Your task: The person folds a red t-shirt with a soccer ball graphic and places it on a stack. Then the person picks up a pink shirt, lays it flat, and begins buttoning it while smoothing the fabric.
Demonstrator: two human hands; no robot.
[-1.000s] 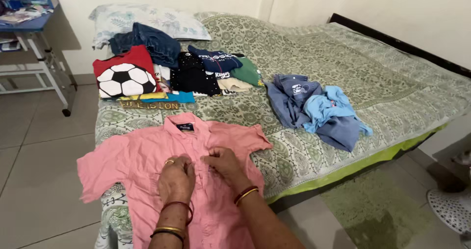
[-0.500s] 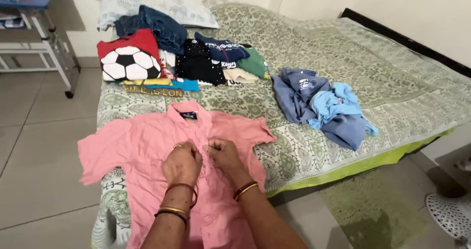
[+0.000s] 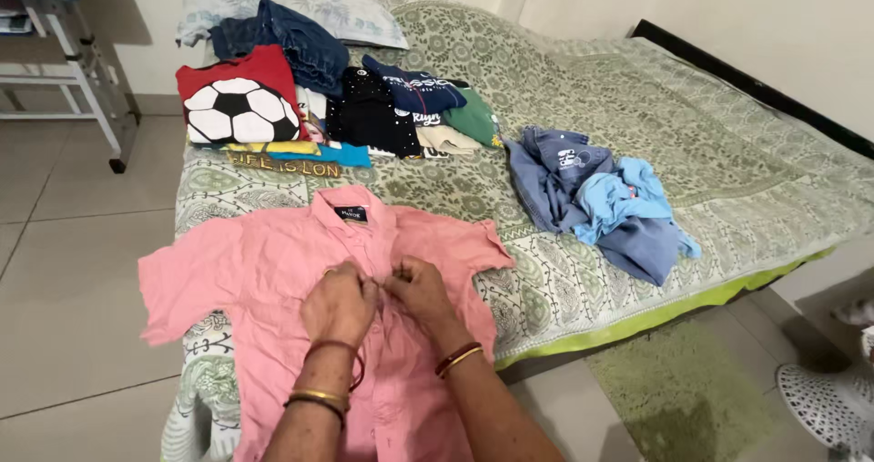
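A pink short-sleeved shirt (image 3: 246,271) lies spread front-up on the near corner of the bed, collar pointing away from me. My left hand (image 3: 335,305) and my right hand (image 3: 417,291) meet at the shirt's front placket, at chest height. The fingers of both hands pinch the fabric there. Bangles ring both wrists. The exact spot under the fingertips is hidden by my hands.
Folded clothes sit in stacks further up the bed, among them a red football shirt (image 3: 238,105) and jeans (image 3: 291,41). A loose heap of blue garments (image 3: 601,203) lies to the right. The patterned bedsheet (image 3: 692,134) covers the bed. A pillow (image 3: 300,2) lies at the head.
My two hands have drawn closer together on the shirt's placket. The view has shifted slightly, so the bed sits higher in the frame.
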